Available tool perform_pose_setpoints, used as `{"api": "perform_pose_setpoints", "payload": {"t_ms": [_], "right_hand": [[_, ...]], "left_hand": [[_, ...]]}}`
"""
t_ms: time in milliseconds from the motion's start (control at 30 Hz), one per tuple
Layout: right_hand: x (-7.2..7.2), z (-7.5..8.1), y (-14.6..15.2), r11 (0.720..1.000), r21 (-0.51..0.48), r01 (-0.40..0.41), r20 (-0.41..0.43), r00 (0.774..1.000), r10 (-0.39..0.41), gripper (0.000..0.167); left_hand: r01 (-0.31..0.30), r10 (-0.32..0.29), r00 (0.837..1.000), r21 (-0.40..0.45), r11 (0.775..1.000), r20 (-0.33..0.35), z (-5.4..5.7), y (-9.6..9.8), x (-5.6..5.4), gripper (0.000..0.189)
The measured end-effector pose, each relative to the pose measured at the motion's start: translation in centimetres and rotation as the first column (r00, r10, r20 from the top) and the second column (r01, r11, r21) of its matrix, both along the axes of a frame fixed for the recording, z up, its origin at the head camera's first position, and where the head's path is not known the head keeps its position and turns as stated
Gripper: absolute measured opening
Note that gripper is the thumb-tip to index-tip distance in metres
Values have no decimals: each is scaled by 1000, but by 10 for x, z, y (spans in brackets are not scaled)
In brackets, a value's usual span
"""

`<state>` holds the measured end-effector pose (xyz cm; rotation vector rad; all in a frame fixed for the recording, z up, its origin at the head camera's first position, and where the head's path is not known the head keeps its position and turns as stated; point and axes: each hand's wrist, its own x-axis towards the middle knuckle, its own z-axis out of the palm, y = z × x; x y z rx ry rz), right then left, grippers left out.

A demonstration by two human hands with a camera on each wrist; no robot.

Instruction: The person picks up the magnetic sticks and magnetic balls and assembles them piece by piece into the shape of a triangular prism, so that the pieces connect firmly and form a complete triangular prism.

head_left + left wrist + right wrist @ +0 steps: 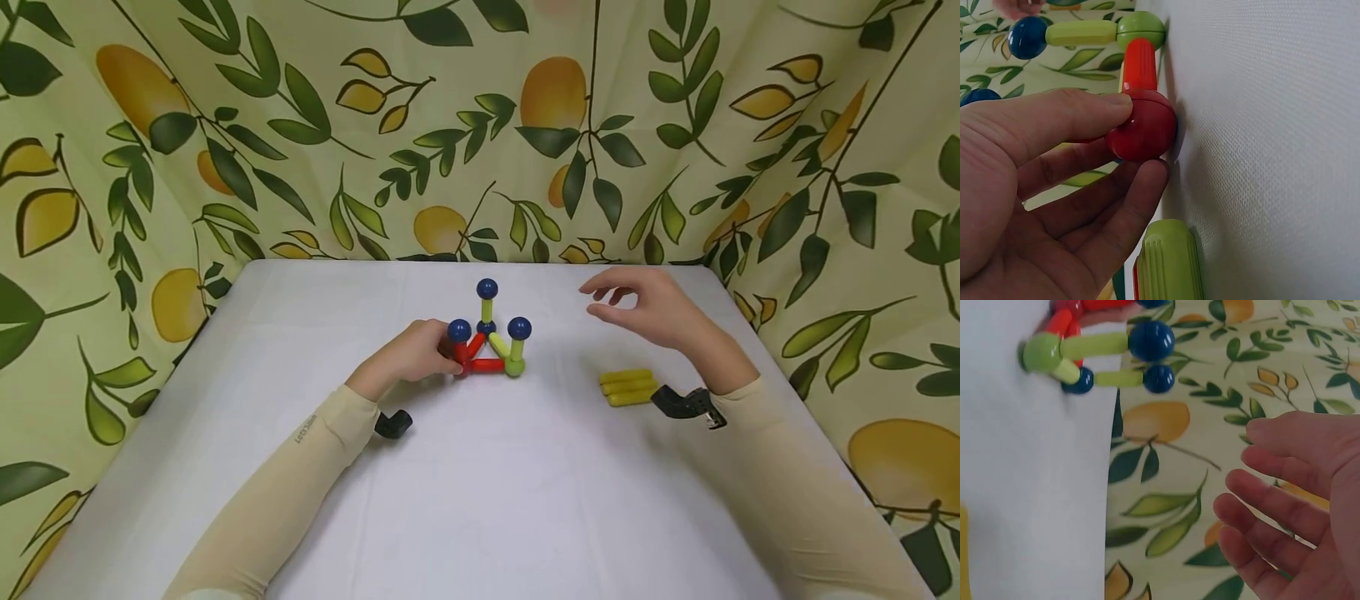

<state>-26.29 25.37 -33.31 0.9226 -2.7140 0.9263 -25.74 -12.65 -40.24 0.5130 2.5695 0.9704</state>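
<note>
Left hand [416, 350] pinches the red ball [1142, 128] at the near-left corner of a triangular ball-and-stick frame, thumb on one side and fingertips curled to the other; the right hand [648, 308] hangs in the air well to the frame's right, fingers spread and slightly bent, holding nothing. That frame [487, 365] stands upright near the middle of the tabletop, beyond the centre.

Its whole triangle could skew or lift if the left hand twisted its corner, since only that corner is held. Next, the two yellow-green posts, the right [517, 350] and the rear [487, 311], look easy to knock over, each being joined to the base only at its foot. Their blue top balls, right [520, 328] and rear [487, 289], could pop off at a sideways bump from the right hand. Lowering that arm could also let its black wrist mount [682, 404] scatter the yellow sticks [628, 387] lying just beside it.

Around all this hangs a cream curtain [450, 125] printed with orange fruit and green leaves, at the back and both sides. Below it spreads a white tabletop [465, 500], finely woven in the left wrist view. There, a ribbed green stick [1171, 262] lies beyond the left fingers, partly cut off, with a sliver of red beside it.
</note>
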Motion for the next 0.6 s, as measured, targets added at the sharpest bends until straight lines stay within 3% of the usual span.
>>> {"api": "perform_pose_setpoints", "payload": {"t_ms": [133,267,433,600], "right_hand": [[3,5,25,998,45,47,-17,999,-46,21],[10,-2,44,992,111,51,-2,999,-51,21],[22,-19,57,981,189,42,118,991,-66,22],[22,-41,60,973,231,0,241,969,-57,17]], "left_hand": [[-2,2,1000,-14,1000,-11,3,-1,-2,29],[-1,1,1000,-26,1000,-12,1,-2,-2,28],[4,-5,1000,-25,1000,-24,0,-1,-1,28],[7,-8,1000,-29,1000,-30,1,0,-1,29]]}}
